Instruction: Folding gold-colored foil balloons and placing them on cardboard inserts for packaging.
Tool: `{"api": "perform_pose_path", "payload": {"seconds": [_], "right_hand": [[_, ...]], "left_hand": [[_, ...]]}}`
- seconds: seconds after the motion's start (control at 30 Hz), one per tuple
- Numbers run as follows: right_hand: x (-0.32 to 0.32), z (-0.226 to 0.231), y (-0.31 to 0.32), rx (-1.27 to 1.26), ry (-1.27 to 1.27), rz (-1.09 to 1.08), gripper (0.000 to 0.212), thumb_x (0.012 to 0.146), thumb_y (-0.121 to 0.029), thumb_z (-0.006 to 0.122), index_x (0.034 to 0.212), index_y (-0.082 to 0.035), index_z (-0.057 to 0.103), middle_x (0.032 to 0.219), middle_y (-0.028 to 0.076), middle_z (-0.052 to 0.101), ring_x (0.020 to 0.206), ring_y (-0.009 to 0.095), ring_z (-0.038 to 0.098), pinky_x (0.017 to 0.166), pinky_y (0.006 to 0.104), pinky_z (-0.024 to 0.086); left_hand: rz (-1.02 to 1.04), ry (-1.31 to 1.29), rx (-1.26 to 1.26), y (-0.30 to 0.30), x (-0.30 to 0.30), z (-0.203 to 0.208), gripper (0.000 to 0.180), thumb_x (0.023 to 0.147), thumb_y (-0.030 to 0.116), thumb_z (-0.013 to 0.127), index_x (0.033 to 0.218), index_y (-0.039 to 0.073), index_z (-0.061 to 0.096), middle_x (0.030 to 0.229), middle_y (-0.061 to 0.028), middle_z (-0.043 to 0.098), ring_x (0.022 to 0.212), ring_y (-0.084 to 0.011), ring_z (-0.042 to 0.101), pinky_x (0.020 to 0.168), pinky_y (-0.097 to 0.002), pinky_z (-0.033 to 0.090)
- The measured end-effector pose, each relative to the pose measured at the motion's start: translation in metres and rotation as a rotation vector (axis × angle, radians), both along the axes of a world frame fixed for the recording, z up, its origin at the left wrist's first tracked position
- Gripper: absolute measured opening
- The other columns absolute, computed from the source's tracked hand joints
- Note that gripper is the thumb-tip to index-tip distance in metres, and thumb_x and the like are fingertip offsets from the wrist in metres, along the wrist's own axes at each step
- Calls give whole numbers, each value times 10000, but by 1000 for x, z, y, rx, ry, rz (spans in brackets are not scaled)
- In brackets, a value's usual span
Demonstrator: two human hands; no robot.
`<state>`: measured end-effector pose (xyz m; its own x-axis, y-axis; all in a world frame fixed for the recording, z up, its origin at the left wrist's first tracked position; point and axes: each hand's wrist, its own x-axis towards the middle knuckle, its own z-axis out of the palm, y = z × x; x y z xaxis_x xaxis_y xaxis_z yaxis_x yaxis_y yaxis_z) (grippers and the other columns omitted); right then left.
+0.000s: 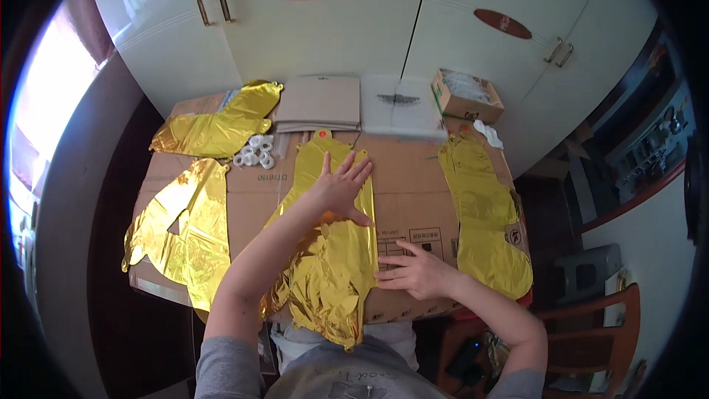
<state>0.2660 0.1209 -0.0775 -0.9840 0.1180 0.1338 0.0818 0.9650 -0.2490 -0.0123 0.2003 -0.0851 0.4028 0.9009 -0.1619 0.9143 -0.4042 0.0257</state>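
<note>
A flat, uninflated gold foil balloon (pixel 343 251) lies in the middle of the cardboard-covered table, its lower part crumpled and hanging over the near edge. My left hand (pixel 343 188) rests on its upper part, palm down with the fingers spread. Beside its right edge is my right hand (pixel 419 270), fingers stretched out and the tips at the foil's border. Neither hand grips anything. Another gold foil balloon (pixel 196 233), with a triangular hole, lies at the left. A third gold foil balloon (pixel 484 214) lies flat along the right side.
More gold foil (pixel 229 129) lies at the back left, near several white ribbon rolls (pixel 255 151). A stack of cardboard sheets (pixel 317 103), a clear plastic bag pile (pixel 405 111) and a small box (pixel 465 96) line the back. A wooden chair (pixel 628 325) stands at right.
</note>
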Motion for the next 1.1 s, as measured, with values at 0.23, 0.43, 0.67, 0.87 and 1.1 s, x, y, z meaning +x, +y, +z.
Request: {"api": "perform_pose_path", "payload": {"seconds": [0.23, 0.43, 0.67, 0.87, 1.1], "right_hand": [[-18, -16, -9, -136, 225, -154, 336, 773, -47, 607, 1081, -123, 720, 1139, 21, 694, 1136, 169, 624, 1129, 470, 353], [-18, -21, -15, -153, 254, -211, 337, 767, -50, 597, 1074, -111, 722, 1139, 39, 693, 1123, 174, 632, 1117, 478, 382], [-20, -20, -18, -151, 273, -212, 311, 764, -52, 598, 1044, -92, 727, 1106, 36, 703, 1102, 174, 646, 1109, 475, 397], [-21, -22, -17, -144, 293, -213, 325, 757, -36, 628, 1057, -108, 727, 1090, 38, 705, 1089, 185, 659, 1106, 478, 394], [-18, -14, -10, -179, 323, -282, 336, 846, -120, 614, 1171, -49, 654, 1270, 118, 611, 1215, 264, 570, 1100, 478, 392]], "left_hand": [[-55, -44, 140, -11, -5, 7, 1172, 712, 831, 514, 1511, 10, 265, 1596, -112, 231, 1495, -304, 133, 1117, -711, 96], [-129, -49, 136, -57, 19, -6, 881, 939, 665, 337, 1492, -20, 295, 1566, -155, 295, 1472, -277, 234, 1156, -635, 104], [-8, -82, 92, -27, 19, 0, 902, 939, 686, 305, 1501, -19, 263, 1573, -157, 279, 1467, -277, 249, 1144, -653, 111], [83, -194, 33, 5, 9, 2, 859, 955, 643, 341, 1491, -25, 273, 1567, -179, 278, 1468, -304, 233, 1149, -635, 132], [340, -481, 133, -50, -61, 28, 633, 952, 373, 570, 1410, -35, 414, 1499, -213, 371, 1393, -399, 323, 1150, -432, 288]]}}
